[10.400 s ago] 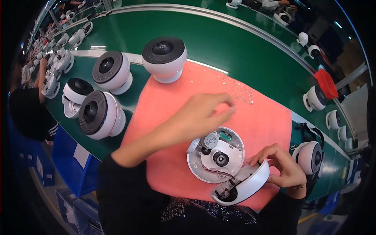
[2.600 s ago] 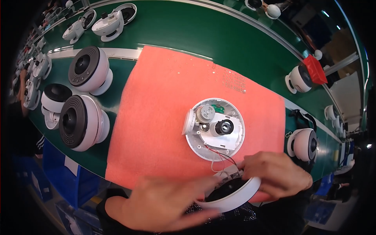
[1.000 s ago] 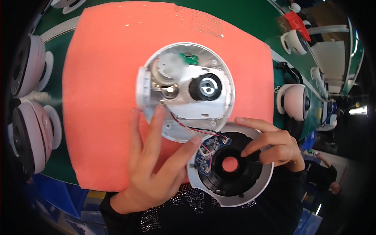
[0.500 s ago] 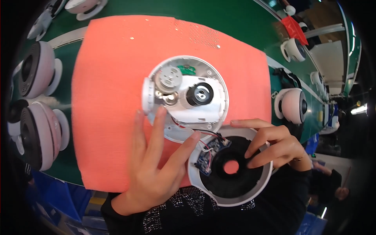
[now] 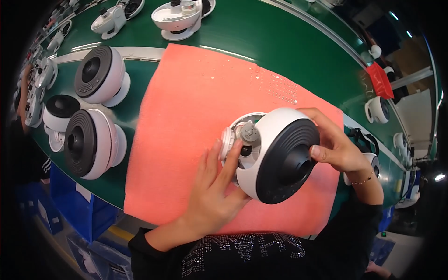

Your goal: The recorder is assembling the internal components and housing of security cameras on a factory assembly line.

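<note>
A white dome camera cover with a black ribbed front (image 5: pixel 280 156) is tilted over a round white camera base (image 5: pixel 239 135) that lies on a salmon-pink foam mat (image 5: pixel 186 116). My right hand (image 5: pixel 338 149) grips the cover from its right side, thumb on the black face. My left hand (image 5: pixel 214 196) rests against the base and the cover's lower left edge, its fingers pointing up at the exposed inner parts. Most of the base is hidden under the cover.
The mat lies on a green conveyor belt (image 5: pixel 280 51). Assembled white and black dome cameras (image 5: pixel 93 140) (image 5: pixel 100 81) stand at the left. Open bases (image 5: pixel 179 16) sit at the far edge. More cameras (image 5: pixel 380 109) and a red box (image 5: pixel 379 80) are at the right.
The cover lay face down, its inside showing, beside the base; now it is turned over with its black front up and held over the base. The view has pulled back.
</note>
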Demonstrator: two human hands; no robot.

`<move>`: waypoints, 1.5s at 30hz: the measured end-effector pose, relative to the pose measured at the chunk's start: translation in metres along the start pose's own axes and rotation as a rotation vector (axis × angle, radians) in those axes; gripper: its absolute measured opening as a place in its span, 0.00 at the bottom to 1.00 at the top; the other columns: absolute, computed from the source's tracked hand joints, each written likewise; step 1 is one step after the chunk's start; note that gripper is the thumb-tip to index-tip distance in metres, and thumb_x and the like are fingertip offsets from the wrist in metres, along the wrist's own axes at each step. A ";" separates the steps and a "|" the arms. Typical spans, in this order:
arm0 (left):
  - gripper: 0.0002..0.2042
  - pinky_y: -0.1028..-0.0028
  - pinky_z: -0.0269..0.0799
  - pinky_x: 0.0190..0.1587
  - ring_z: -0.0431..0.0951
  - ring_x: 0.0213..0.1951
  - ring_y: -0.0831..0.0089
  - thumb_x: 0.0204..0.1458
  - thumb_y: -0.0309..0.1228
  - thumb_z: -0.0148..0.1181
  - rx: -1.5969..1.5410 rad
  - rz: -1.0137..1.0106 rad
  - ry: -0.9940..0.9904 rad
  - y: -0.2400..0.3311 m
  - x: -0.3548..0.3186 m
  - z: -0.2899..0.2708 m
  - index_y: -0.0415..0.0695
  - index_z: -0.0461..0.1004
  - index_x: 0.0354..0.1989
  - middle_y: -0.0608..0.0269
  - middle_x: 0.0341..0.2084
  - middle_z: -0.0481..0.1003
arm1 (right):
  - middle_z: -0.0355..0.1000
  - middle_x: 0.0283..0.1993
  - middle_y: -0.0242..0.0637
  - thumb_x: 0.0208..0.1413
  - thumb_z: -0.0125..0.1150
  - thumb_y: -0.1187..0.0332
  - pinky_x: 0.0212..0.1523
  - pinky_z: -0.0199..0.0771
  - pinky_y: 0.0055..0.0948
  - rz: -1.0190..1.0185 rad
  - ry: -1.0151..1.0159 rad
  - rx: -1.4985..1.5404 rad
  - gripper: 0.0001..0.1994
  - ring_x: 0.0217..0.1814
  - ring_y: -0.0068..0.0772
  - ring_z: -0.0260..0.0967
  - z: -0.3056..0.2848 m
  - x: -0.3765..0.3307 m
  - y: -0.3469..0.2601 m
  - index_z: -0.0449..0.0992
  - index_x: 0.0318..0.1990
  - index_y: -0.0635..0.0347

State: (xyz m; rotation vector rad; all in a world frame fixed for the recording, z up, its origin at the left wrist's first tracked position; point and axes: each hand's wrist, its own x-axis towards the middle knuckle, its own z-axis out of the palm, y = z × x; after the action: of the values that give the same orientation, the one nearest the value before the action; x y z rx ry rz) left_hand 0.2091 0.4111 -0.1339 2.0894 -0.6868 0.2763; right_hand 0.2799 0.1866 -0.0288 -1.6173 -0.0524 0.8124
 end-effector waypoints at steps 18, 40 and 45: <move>0.25 0.71 0.75 0.29 0.79 0.26 0.62 0.36 0.39 0.68 -0.367 -0.227 -0.192 -0.006 -0.001 -0.070 0.30 0.71 0.37 0.43 0.42 0.72 | 0.71 0.25 0.34 0.37 0.71 0.72 0.29 0.70 0.16 -0.172 -0.162 -0.509 0.15 0.27 0.19 0.71 0.021 -0.008 0.000 0.68 0.29 0.64; 0.21 0.76 0.63 0.17 0.71 0.12 0.69 0.33 0.47 0.67 0.061 -0.481 -0.511 0.007 0.035 -0.076 0.38 0.73 0.17 0.61 0.08 0.69 | 0.56 0.09 0.46 0.54 0.51 0.56 0.15 0.54 0.34 -0.262 0.168 -0.915 0.24 0.11 0.43 0.56 0.018 0.027 0.016 0.65 0.12 0.65; 0.20 0.76 0.62 0.16 0.71 0.11 0.70 0.33 0.46 0.67 0.113 -0.454 -0.493 0.014 0.036 -0.074 0.39 0.72 0.16 0.61 0.07 0.68 | 0.60 0.10 0.44 0.52 0.52 0.56 0.17 0.57 0.36 -0.393 0.138 -1.018 0.22 0.13 0.45 0.60 0.012 0.027 0.027 0.66 0.14 0.62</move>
State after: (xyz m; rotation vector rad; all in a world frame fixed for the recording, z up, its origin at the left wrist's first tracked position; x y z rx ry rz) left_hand 0.2353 0.4520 -0.0658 2.3750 -0.4579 -0.4772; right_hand 0.2828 0.2029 -0.0650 -2.4906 -0.7627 0.3489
